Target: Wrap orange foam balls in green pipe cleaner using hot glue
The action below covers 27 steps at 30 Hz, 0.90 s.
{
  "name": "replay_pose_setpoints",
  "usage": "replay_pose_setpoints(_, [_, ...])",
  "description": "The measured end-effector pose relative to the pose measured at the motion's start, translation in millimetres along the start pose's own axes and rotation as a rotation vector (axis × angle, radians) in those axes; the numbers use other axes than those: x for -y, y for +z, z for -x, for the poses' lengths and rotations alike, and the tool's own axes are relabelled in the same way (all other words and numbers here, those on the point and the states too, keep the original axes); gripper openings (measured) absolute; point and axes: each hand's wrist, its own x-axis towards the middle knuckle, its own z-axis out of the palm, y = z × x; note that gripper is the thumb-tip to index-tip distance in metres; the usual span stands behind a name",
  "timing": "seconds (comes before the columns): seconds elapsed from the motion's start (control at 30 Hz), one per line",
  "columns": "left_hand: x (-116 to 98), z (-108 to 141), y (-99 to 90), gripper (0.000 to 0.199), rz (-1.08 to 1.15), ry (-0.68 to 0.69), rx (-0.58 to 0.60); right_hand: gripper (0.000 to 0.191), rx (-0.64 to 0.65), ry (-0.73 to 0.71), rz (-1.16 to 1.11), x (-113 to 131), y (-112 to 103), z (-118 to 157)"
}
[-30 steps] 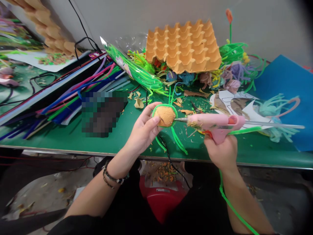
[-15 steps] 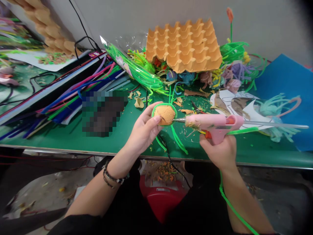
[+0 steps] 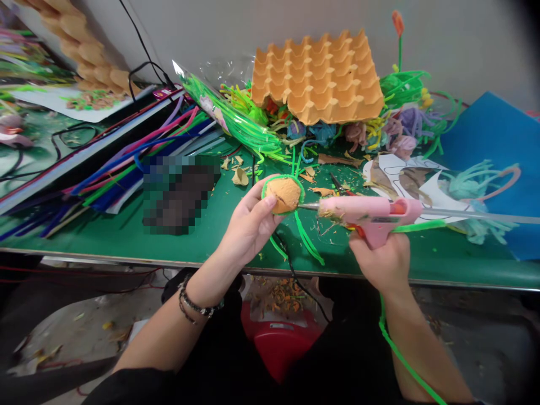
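My left hand [image 3: 254, 220] is closed around a small tan egg-carton piece [image 3: 286, 193], thumb pressed on its face. A fuzzy green pipe cleaner [image 3: 266, 185] rims the piece, and green strands stick out above and below it. In my right hand [image 3: 383, 256] is a pink hot glue gun [image 3: 363, 211], pointing left, with a clear glue stick [image 3: 476, 214] projecting from its back. The gun's metal nozzle [image 3: 309, 206] meets or nearly meets the right edge of the piece. A green pipe cleaner [image 3: 417, 226] passes by the gun's rear.
A tan egg tray [image 3: 318, 79] leans over heaped pipe-cleaner pieces at the back. Bundled pipe cleaners [image 3: 147, 146] lie to the left beside a blurred dark object [image 3: 183, 197]. Cut paper [image 3: 396, 174] and a blue sheet [image 3: 493, 152] are on the right. A red bin [image 3: 280, 343] stands below.
The carton piece has tilted slightly in my left hand, and the glue gun's nozzle stays at its right edge. My right hand has shifted very slightly.
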Motion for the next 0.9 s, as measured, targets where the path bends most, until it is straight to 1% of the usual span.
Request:
replay_pose_setpoints(0.17, [1.0,-1.2,0.9,0.042,0.022,0.000,-0.013,0.020,-0.006,0.024,-0.006,2.4,0.3,-0.5])
replay_pose_setpoints(0.37, [0.2,-0.5,3.0,0.046,0.074,-0.034,-0.061,0.023,-0.011,-0.028,-0.022,3.4,2.4,-0.6])
replay_pose_setpoints(0.6, [0.1,0.5,3.0,0.040,0.060,-0.061,-0.109,0.023,-0.008,0.046,0.000,6.8,4.3,0.8])
replay_pose_setpoints(0.7, [0.4,0.6,3.1,0.037,0.061,-0.077,-0.111,0.017,-0.029,0.055,0.016,6.7,5.9,2.2])
replay_pose_setpoints(0.77, [0.5,1.0,3.8,0.038,0.072,-0.085,-0.119,0.011,-0.054,0.036,0.041,5.1,7.3,3.4])
replay_pose_setpoints(0.83, [0.5,1.6,4.7,0.044,0.087,-0.087,-0.129,0.007,-0.081,-0.020,0.072,3.0,8.5,4.4])
replay_pose_setpoints(0.9, [0.3,2.3,5.8,0.051,0.096,-0.089,-0.133,0.008,-0.105,-0.082,0.098,1.5,9.2,5.0])
